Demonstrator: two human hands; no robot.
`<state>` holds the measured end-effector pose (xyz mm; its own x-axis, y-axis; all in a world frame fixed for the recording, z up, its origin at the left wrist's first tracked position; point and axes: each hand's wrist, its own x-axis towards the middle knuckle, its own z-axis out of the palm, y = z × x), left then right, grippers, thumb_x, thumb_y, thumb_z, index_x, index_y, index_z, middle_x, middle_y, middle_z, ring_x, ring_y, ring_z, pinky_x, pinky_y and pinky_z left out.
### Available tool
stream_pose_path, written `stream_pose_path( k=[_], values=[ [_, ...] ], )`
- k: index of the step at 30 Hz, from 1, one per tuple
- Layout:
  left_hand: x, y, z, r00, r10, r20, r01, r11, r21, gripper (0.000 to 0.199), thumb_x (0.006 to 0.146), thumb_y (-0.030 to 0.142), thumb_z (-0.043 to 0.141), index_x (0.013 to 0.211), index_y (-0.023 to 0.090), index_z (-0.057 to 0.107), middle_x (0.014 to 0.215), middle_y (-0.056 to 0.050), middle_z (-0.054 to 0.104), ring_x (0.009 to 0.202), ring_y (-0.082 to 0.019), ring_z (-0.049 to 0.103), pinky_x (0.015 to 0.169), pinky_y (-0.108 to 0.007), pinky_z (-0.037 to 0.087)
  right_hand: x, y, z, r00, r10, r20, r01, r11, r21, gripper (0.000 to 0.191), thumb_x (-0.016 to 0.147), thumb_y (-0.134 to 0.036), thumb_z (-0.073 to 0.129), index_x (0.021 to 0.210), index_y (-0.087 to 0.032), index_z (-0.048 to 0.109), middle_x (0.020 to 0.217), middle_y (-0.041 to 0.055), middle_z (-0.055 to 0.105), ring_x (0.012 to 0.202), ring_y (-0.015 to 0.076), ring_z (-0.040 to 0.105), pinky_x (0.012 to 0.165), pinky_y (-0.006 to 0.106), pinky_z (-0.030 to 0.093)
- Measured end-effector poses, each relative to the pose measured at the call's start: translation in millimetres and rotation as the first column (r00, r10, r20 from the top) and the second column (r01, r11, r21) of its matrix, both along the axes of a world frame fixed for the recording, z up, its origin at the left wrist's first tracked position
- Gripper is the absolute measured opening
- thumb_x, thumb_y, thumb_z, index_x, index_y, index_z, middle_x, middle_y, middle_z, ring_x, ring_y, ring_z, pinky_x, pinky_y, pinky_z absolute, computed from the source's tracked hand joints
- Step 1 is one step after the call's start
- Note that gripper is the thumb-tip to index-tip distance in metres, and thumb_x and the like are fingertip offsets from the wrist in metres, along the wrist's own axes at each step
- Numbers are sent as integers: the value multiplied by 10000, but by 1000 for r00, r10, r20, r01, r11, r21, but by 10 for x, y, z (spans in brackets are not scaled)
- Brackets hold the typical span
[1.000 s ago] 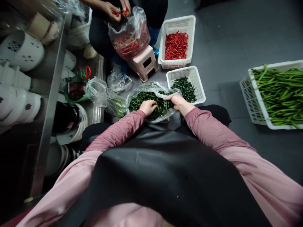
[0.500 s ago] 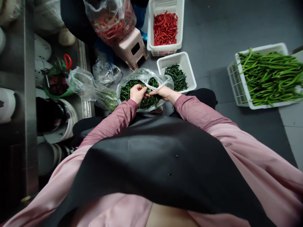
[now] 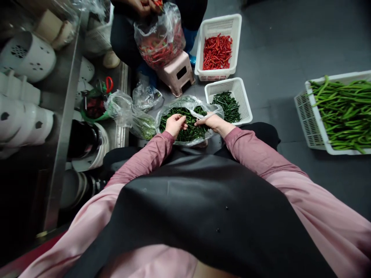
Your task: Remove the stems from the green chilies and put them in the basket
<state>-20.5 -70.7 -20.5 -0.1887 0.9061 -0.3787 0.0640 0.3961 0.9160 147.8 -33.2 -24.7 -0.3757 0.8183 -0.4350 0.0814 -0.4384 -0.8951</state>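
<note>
A clear plastic bag of green chilies lies open in front of my lap. Over its left part is my left hand, fingers curled together in a pinch; whatever they hold is too small to make out. My right hand reaches in at the right side, thumb and fingers apart over the chilies, with the bag's rim around it; I cannot tell whether a chili is in it. Just behind, a small white basket holds more green chilies.
A larger white basket has red chilies. Another person's hands are above a bag of red chilies on a stool. Long green peppers fill a basket at right. Metal shelving with bowls stands left.
The view has shifted, so everything sits lower and further right, and the other person's hands show. My hands have moved apart from each other; the fingers of my right hand have spread.
</note>
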Motion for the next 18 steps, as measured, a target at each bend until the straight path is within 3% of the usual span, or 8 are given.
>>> stream_pose_path(
  k=[2,4,6,8,10,12,14,18],
  values=[
    [-22,24,-84,981,-90,-173,87,996,-22,229,764,248,664,937,128,575,824,-43,651,597,-98,630,610,-250,526,40,54,-27,986,-109,124,99,992,84,210,555,-70,751,694,-110,599,638,0,602,576,98,541,601,240,473],
    [-36,32,-163,862,-272,-429,263,961,-80,298,734,167,668,1026,133,616,939,-86,672,725,-149,663,732,-299,532,81,90,-50,966,-178,187,152,977,147,221,539,-71,757,696,-114,607,652,4,603,587,108,545,582,236,472],
    [-43,23,-235,603,-440,-665,451,876,-171,260,746,140,624,1001,151,673,974,-105,682,855,-206,665,837,-333,503,111,97,-62,958,-196,208,161,971,177,228,526,-78,762,684,-132,606,649,2,597,595,122,549,563,240,481],
    [-35,10,-314,335,-530,-779,570,772,-281,220,784,158,557,934,180,716,968,-107,690,930,-230,652,883,-336,477,125,79,-60,959,-184,215,143,971,191,230,520,-83,761,673,-148,602,644,1,591,605,132,553,563,249,494],
    [0,12,-413,178,-608,-774,610,685,-398,222,796,203,540,907,199,733,943,-99,700,925,-222,652,863,-307,480,126,52,-49,960,-161,230,116,974,197,222,517,-86,757,655,-155,597,637,2,586,615,139,557,573,258,504],
    [72,36,-525,119,-702,-702,609,610,-507,229,780,277,577,925,197,735,918,-95,708,902,-212,656,823,-275,489,121,29,-34,959,-144,244,96,976,198,213,513,-96,755,634,-156,590,626,2,582,621,143,560,582,259,509],
    [175,73,-624,109,-767,-632,577,567,-588,299,763,351,602,967,170,726,941,-111,709,908,-216,657,794,-260,495,116,17,-19,958,-129,256,78,977,200,209,510,-119,756,630,-156,589,623,0,582,627,148,566,590,262,512],
    [370,113,-714,126,-799,-588,451,574,-683,372,727,338,650,1029,126,701,1055,-162,684,955,-236,655,794,-252,491,112,18,-1,948,-93,303,29,977,210,195,529,-155,748,660,-141,605,651,2,594,652,162,588,624,286,517]
  ],
)
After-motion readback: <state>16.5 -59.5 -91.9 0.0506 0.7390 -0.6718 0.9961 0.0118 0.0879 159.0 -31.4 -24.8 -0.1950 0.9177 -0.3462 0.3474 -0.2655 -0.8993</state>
